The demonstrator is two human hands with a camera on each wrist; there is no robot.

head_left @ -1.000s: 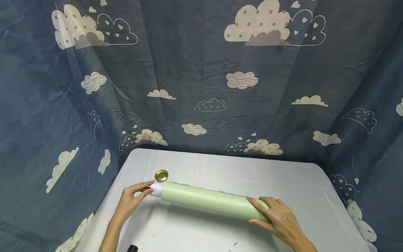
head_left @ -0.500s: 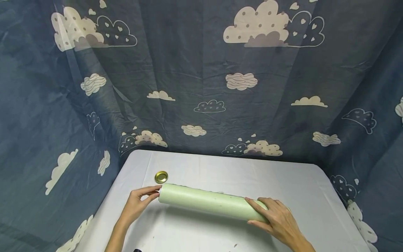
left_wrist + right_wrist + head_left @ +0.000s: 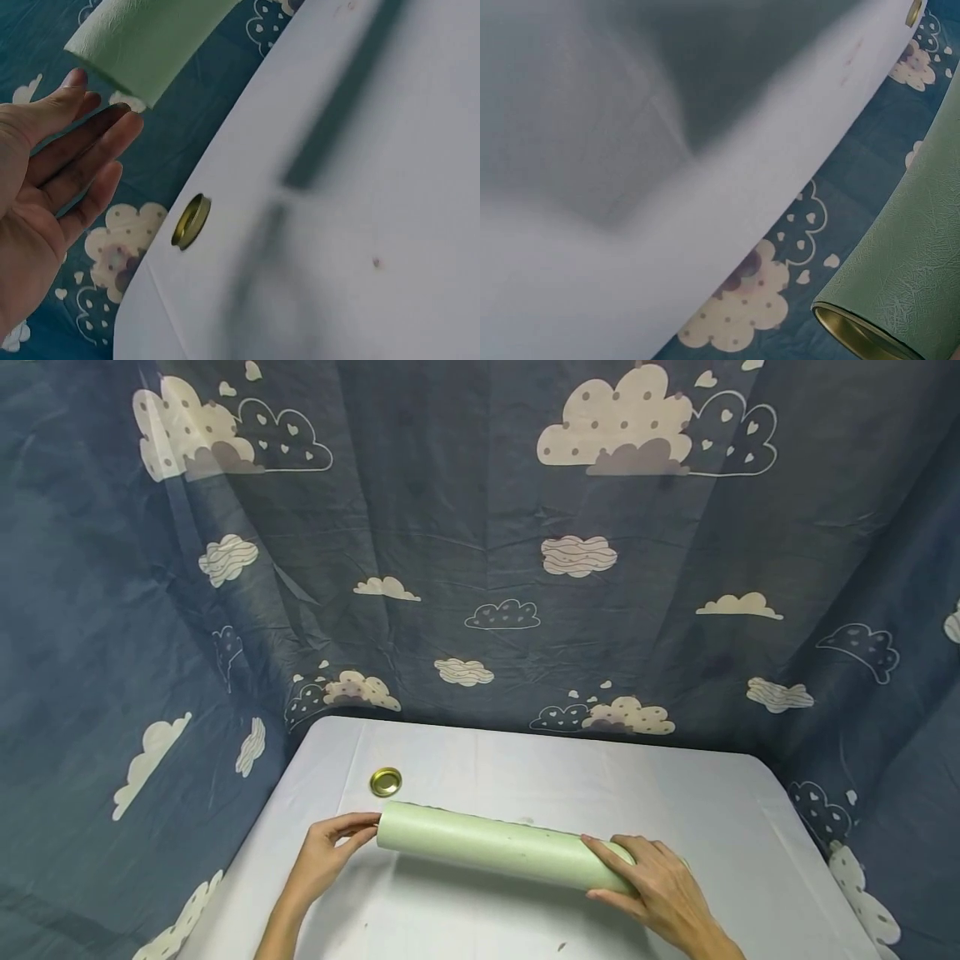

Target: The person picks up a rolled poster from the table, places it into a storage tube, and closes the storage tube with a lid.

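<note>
A long pale green cardboard tube (image 3: pixel 495 850) is held above the white table, its left end a little higher in the head view. My right hand (image 3: pixel 660 889) grips it round the right end, thumb and fingers on either side. In the right wrist view, a gold metal rim (image 3: pixel 862 336) edges that end of the tube. My left hand (image 3: pixel 326 856) is at the tube's left end, fingertips by the opening. From the left wrist, the left hand (image 3: pixel 67 165) shows loosely extended fingers with nothing between them. The inside of the tube's left end is hidden.
A round gold metal lid (image 3: pixel 386 782) lies on the white table (image 3: pixel 600 777) beyond the tube's left end. Small dark specks mark the tabletop. A dark blue cloud-print cloth (image 3: pixel 480 527) hangs behind and along both sides.
The white roll that stuck out of the tube's left end has gone inside, pushed by my left hand, which moved right. My right hand keeps its grip. A black object left the bottom edge.
</note>
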